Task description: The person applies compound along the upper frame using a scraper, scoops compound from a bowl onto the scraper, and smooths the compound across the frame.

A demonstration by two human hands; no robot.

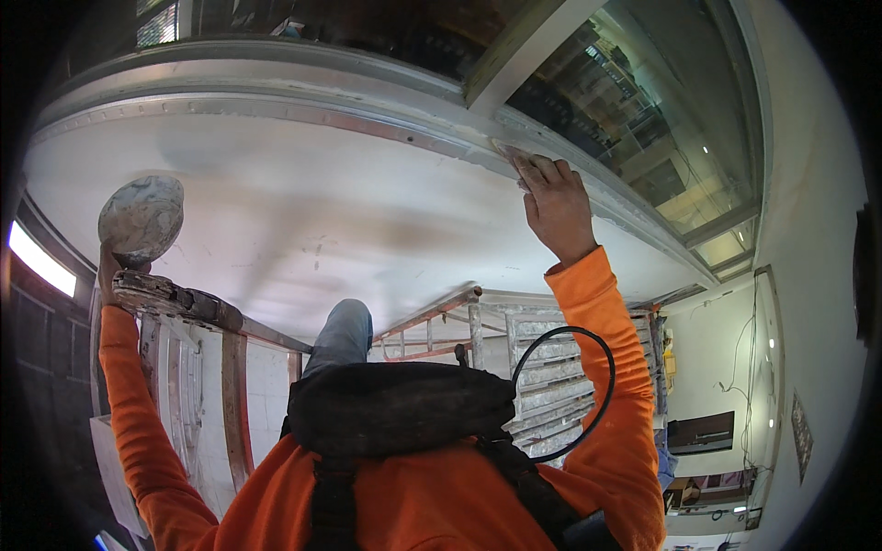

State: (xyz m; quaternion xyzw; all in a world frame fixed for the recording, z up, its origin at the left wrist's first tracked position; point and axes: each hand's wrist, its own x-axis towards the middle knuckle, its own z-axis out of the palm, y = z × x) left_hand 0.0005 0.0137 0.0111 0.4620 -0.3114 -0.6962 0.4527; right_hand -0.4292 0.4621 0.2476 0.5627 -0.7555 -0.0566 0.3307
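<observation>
My left hand (109, 274) is raised at the far left and grips a round, plaster-caked grey pan (141, 219) from below, just above a crusted scaffold rail (179, 301). My right hand (555, 204) reaches up to the top edge of the white plastered wall (303, 197). Its fingers lie flat and press a small pale flat blade (503, 147) against the seam where the wall meets the metal window frame (404, 124). Only the blade's tip shows past my fingertips. Both sleeves are orange.
A black bag (395, 409) with a looped black cable (602, 386) hangs on my chest. My knee in jeans (343, 332) points at the wall. Plaster-stained scaffold planks and rails (542, 367) stand below. Window glass (634, 101) lies beyond the frame.
</observation>
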